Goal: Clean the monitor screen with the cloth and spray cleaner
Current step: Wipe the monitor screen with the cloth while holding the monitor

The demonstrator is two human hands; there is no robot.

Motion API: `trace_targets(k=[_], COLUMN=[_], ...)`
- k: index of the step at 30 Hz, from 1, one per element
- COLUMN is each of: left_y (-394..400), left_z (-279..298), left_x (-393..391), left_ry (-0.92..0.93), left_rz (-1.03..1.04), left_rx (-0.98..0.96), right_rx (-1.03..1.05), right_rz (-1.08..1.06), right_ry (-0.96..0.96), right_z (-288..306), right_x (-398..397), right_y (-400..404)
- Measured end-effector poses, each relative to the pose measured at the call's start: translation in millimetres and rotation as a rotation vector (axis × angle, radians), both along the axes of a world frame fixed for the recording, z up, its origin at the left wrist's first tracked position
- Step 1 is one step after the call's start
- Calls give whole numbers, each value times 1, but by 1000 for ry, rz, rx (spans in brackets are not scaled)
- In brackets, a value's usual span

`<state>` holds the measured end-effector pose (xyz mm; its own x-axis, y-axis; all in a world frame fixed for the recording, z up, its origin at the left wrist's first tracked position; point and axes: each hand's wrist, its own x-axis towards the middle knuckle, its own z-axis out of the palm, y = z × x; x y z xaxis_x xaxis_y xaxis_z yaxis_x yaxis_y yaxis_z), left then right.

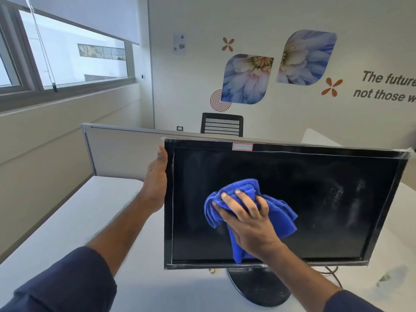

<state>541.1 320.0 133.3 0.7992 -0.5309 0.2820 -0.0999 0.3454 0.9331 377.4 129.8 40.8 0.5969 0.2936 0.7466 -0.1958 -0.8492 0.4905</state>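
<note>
Monitor [281, 199]: upright on round black stand [258, 287], on white desk [67, 221]; long axis left to right, top edge tilted down toward right.

Screen: dark; pale streaks and smears at right part [342, 199], well right of cloth; left part looks cleaner.

Blue cloth [276, 215]: bunched, pressed flat on screen, left of centre, lower half.

Right hand [247, 219]: over cloth, fingers spread and bent over bunched fabric, pressing it on glass; wiping hand, nearer of the two to the smears.

Left hand [157, 176]: at left bezel, thumb up along frame edge, fingers hidden behind; steadying grip on monitor.

Spray cleaner: not identifiable; blurred pale-green object [387, 278] at near right on desk, too indistinct to name.

Step in hand, by judgement: wiping. Next stroke likely rightward along long axis toward streaks.

Also present: grey partition [117, 149], black chair [221, 123] beyond.
</note>
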Motion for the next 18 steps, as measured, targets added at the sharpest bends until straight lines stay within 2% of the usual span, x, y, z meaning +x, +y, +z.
trace_targets(k=[4,7,12,15,18], left_y=[-1,-1,1,1,-1], left_z=[2,2,0,1,4], left_x=[-2,-1,0,0,-4], left_ry=[12,15,17,11,25], left_rz=[-21,-33,-54,-40,-31], left_rx=[-31,-40,-30,-13,-16], right_rx=[211,301,150,19,-122], right_rz=[-8,19,79,113,176], right_ry=[-228,-316,-166,-21,81], right_z=[44,69,49,20,17], right_x=[14,35,50,35,20], right_y=[-4,16,53,46,25])
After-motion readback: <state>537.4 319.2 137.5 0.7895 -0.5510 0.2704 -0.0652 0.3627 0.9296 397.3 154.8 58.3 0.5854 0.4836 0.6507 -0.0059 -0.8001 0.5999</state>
